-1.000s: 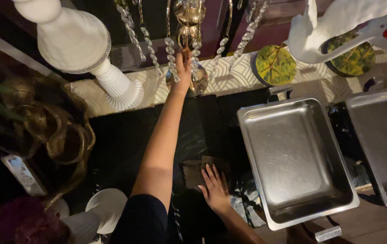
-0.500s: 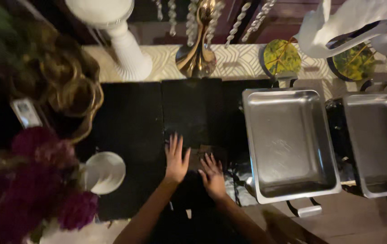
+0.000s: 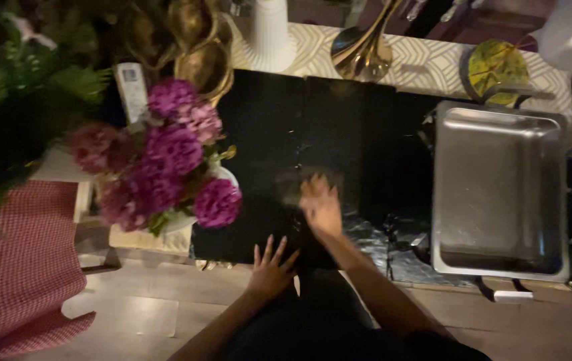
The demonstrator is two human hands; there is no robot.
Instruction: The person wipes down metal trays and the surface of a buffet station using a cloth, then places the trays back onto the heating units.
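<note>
On black tabletop [image 3: 279, 134], right hand [image 3: 319, 206] flat, left hand [image 3: 270, 271] at edge

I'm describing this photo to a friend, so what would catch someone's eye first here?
The purple flowers at centre left stand out most against the dark black tabletop. Next comes the shiny metal tray on the right. Near the bottom, the left hand lies flat with fingers spread at the tabletop's front edge, and the blurred right hand rests further in.
</note>
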